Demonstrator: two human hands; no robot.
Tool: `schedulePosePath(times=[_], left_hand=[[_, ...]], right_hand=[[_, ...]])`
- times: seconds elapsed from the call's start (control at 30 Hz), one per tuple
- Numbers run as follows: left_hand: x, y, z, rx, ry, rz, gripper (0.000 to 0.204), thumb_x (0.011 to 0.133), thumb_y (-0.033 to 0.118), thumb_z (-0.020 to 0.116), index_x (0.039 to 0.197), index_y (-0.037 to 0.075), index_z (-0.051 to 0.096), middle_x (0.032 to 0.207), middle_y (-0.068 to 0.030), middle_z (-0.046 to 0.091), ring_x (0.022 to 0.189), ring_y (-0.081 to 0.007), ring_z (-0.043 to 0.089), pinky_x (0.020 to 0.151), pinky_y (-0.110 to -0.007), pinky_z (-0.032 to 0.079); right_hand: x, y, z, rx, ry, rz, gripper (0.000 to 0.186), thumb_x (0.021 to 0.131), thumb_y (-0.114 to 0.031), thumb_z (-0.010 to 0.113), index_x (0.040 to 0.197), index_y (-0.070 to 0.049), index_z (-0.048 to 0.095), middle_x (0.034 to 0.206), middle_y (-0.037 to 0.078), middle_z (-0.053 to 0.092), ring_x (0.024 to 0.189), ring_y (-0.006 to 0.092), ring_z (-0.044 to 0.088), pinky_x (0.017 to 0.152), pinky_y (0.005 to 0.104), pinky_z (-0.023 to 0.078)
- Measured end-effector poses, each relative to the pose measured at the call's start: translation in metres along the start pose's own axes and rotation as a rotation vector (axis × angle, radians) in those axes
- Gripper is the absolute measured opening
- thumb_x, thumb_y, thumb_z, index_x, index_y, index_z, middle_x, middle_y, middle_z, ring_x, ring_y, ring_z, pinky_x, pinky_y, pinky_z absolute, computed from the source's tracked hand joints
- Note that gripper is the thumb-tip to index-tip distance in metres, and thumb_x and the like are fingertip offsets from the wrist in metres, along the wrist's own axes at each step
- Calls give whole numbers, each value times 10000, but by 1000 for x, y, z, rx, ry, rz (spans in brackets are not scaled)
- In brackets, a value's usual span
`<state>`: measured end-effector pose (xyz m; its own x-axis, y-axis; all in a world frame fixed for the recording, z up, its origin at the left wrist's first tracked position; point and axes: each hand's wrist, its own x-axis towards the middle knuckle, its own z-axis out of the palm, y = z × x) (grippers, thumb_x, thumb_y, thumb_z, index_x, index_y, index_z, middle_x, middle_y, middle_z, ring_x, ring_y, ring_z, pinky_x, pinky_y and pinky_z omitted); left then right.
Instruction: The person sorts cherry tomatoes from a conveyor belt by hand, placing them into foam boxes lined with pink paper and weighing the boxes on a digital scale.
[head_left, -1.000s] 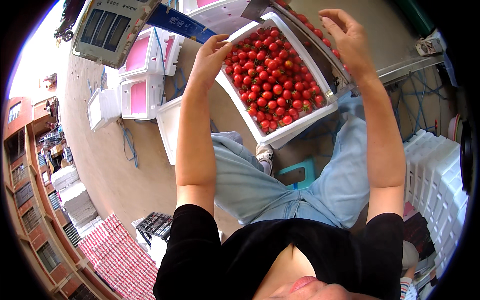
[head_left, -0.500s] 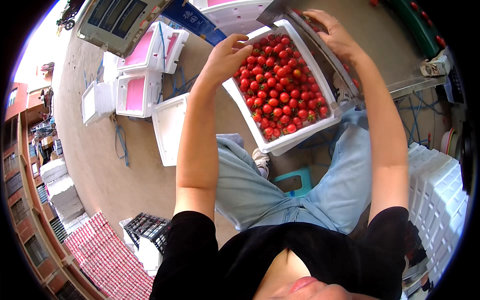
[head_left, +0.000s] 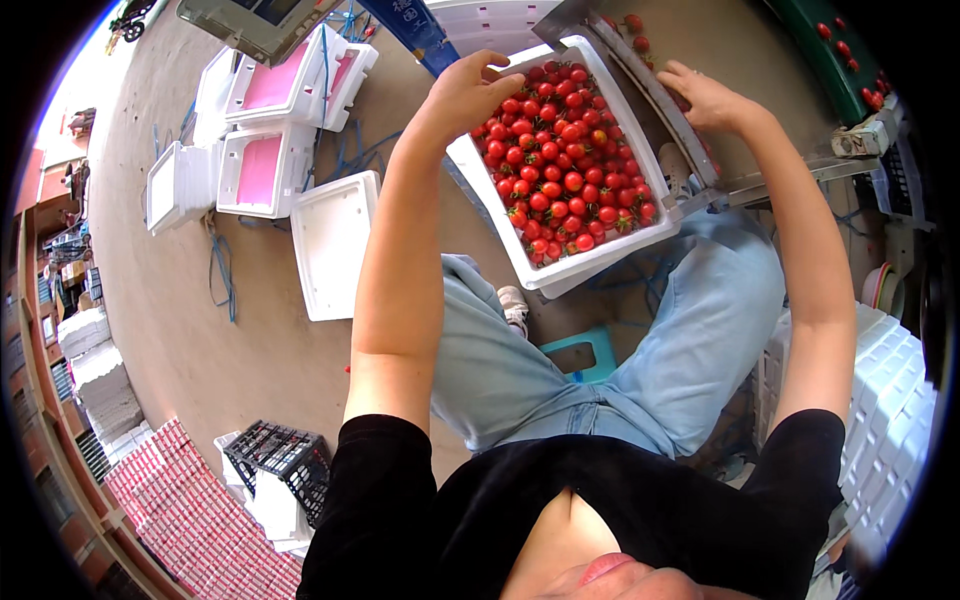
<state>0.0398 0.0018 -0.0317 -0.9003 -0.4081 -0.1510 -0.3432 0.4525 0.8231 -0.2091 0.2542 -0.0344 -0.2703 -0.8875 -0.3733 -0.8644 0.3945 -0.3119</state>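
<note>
Light: bright daylight
Far left: white glare
Round red tomatoes (head_left: 570,160): small pale glints
Orange-brown building (head_left: 55,470), left: bowed, dim

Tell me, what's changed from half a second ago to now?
The right hand has moved right and down in the picture, beside the metal rail; whether it has gripped anything is unclear. The whole view has shifted too. The left hand stays by the rim of the white box, still filled with red tomatoes.
</note>
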Motion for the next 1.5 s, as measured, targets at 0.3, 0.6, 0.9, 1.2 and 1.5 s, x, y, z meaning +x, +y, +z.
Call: schedulePosePath(times=[0.3, 0.6, 0.9, 1.2, 1.5], left_hand=[[-11, 6, -3, 83, -16, -4, 532, 906, 350, 673, 1295, 3, 567, 1070, -169, 680, 997, -236, 651, 853, -340, 515], [-31, -9, -11, 115, -34, -5, 508, 895, 359, 686, 1262, 22, 587, 1024, -161, 694, 946, -226, 659, 817, -347, 524], [-37, -5, -26, 231, 3, 49, 511, 870, 379, 684, 1228, 26, 596, 1044, -179, 691, 975, -317, 662, 863, -404, 515], [-33, 5, -21, 284, -24, 42, 495, 867, 382, 679, 1218, 41, 604, 1062, -179, 679, 1009, -319, 650, 864, -394, 509], [-30, -2, -25, 294, -29, 14, 516, 873, 376, 665, 1241, 20, 601, 1116, -196, 678, 1055, -341, 642, 913, -408, 501]], right_hand=[[-67, -23, -2, -127, -263, 191, 292, 697, -6, 604, 986, -6, 645, 1112, 151, 545, 1023, 365, 571, 870, 422, 493], [-70, -12, 7, -88, -281, 210, 237, 713, -77, 647, 938, -28, 702, 924, 169, 701, 907, 349, 659, 809, 416, 522], [-67, -22, -7, -60, -320, 263, 229, 650, -80, 687, 872, -33, 715, 878, 156, 715, 868, 314, 682, 765, 393, 538], [-51, -14, -48, 215, -572, 441, 137, 675, -58, 689, 807, -49, 655, 685, 56, 616, 594, 166, 599, 501, 318, 482], [-14, -95, -66, 690, -294, 2, 135, 774, -109, 666, 897, -76, 622, 761, -21, 569, 678, 67, 534, 564, 225, 456]])
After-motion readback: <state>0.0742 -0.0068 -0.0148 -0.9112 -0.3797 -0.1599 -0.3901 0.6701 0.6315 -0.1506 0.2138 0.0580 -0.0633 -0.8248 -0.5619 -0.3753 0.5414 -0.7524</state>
